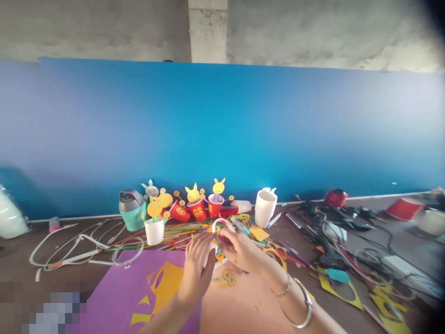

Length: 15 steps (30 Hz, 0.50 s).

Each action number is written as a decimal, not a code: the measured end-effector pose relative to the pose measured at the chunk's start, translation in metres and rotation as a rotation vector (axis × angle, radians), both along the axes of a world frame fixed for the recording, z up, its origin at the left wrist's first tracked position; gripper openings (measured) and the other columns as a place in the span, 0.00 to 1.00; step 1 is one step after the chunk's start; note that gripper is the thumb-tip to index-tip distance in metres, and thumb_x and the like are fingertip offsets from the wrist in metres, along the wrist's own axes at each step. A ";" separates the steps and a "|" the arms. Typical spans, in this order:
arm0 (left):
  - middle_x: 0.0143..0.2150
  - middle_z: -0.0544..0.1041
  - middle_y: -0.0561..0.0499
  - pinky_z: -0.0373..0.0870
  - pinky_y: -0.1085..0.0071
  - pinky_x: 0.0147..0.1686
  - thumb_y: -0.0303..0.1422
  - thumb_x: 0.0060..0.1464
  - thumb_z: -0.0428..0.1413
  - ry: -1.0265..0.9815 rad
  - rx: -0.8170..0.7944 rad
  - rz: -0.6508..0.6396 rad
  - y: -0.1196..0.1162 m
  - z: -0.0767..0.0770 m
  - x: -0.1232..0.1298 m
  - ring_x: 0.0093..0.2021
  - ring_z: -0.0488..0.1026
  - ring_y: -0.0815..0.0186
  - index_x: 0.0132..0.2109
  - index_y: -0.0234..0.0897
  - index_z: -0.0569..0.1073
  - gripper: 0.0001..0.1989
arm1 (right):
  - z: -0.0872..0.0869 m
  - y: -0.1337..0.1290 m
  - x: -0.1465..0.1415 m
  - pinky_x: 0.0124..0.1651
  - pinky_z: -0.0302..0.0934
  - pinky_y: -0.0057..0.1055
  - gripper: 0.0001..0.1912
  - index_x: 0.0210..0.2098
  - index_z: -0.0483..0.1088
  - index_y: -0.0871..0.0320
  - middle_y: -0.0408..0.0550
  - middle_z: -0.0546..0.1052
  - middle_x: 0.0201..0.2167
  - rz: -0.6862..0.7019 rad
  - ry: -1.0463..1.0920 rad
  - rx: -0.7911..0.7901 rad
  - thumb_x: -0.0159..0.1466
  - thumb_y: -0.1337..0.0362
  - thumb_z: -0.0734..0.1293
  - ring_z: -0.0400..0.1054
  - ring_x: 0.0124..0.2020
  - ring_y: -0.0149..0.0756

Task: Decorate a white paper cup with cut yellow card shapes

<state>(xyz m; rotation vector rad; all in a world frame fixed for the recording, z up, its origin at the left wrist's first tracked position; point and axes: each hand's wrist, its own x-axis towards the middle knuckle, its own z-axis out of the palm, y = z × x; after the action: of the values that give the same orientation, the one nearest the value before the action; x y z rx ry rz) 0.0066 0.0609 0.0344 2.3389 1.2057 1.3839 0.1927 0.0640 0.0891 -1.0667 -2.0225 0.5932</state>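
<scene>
My left hand (pixel 199 264) and my right hand (pixel 238 250) meet over the near middle of the table, fingers bent close together. Between and behind them shows a curved white band (pixel 219 221) with red along its inner edge; its kind is unclear. My left fingers curl round something white, mostly hidden by the hand. A small blue and orange piece (pixel 219 253) peeks out between the hands. Below lie a peach sheet (pixel 236 311) with small round orange-and-green cutouts (pixel 228 277), and a purple sheet (pixel 114 297) with yellow paper scraps (pixel 168 283).
Red paper cups (pixel 198 211) with yellow rabbit-eared figures stand behind, beside a white flower cup (pixel 154 232) and a teal container (pixel 132 213). Many coloured sticks (pixel 177 228) lie across the table. To the right are a white cup (pixel 266 208), a black glue gun (pixel 328 253) and tangled cables (pixel 375 232).
</scene>
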 end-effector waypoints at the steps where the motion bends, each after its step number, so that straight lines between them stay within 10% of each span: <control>1: 0.55 0.78 0.44 0.66 0.51 0.59 0.30 0.66 0.47 -0.014 -0.012 -0.002 0.001 0.000 0.000 0.59 0.71 0.53 0.56 0.43 0.74 0.16 | -0.002 0.000 0.000 0.26 0.53 0.28 0.07 0.37 0.71 0.51 0.39 0.71 0.23 -0.006 -0.009 0.012 0.63 0.69 0.63 0.61 0.22 0.33; 15: 0.52 0.81 0.46 0.68 0.53 0.56 0.28 0.65 0.49 -0.049 0.069 -0.005 0.005 -0.003 -0.002 0.56 0.74 0.55 0.56 0.43 0.75 0.16 | 0.000 -0.005 -0.003 0.24 0.42 0.28 0.11 0.34 0.66 0.51 0.36 0.62 0.19 -0.017 -0.083 0.044 0.59 0.75 0.62 0.54 0.20 0.30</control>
<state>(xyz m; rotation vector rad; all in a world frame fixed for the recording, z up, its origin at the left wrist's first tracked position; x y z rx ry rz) 0.0050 0.0660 0.0311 2.3366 1.1560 1.4955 0.1893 0.0592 0.0887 -1.0974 -2.0856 0.5003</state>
